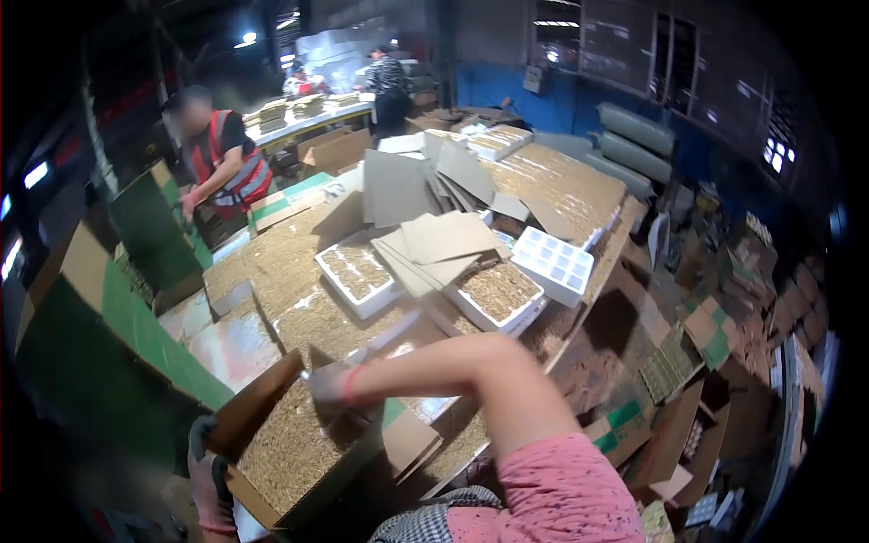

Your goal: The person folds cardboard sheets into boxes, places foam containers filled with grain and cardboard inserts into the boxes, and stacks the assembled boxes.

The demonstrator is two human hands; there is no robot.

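An open cardboard box (pixel 294 443) filled with loose tan husk-like material sits at the lower left, tilted. My left hand (pixel 208 466), in a grey glove, holds the box's outer left edge with its fingers wrapped round it. Inside the box's far right part is my right hand (pixel 333 387), gloved and wearing a red band at the wrist; its fingers are blurred, and what they hold, if anything, I cannot make out. Cardboard flaps (pixel 412 439) stick out right of the box.
The table (pixel 262 262) bears husk material, a white foam tray (pixel 358 276), another filled tray (pixel 498 294), a white grid tray (pixel 552 262) and cardboard sheets (pixel 398 190). A co-worker (pixel 222 163) handles a green box at left. Cartons (pixel 679 443) lie at right.
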